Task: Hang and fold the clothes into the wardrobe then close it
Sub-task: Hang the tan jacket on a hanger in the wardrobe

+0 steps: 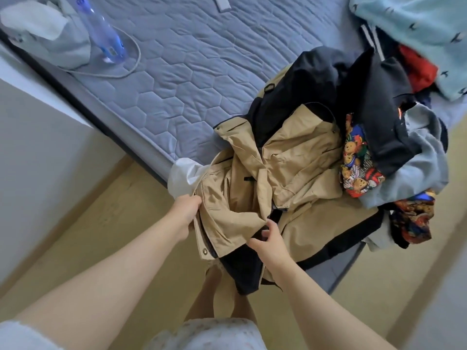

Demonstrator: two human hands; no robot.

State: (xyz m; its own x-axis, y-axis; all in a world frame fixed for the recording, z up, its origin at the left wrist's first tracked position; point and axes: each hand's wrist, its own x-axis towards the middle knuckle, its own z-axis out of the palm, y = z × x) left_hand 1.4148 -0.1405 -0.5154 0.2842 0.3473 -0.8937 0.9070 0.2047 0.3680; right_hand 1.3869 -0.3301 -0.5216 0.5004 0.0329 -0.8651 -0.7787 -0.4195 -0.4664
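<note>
Tan-and-black jacket (290,157), just one, is gripped by two hands: left hand (185,210), right hand (270,245).

Matt cloth jacket (290,157), quilted mattress (177,72)

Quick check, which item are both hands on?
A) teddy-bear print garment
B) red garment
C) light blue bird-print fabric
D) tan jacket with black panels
D: the left hand and the right hand both grip folds of the tan jacket at the edge of the mattress.
</note>
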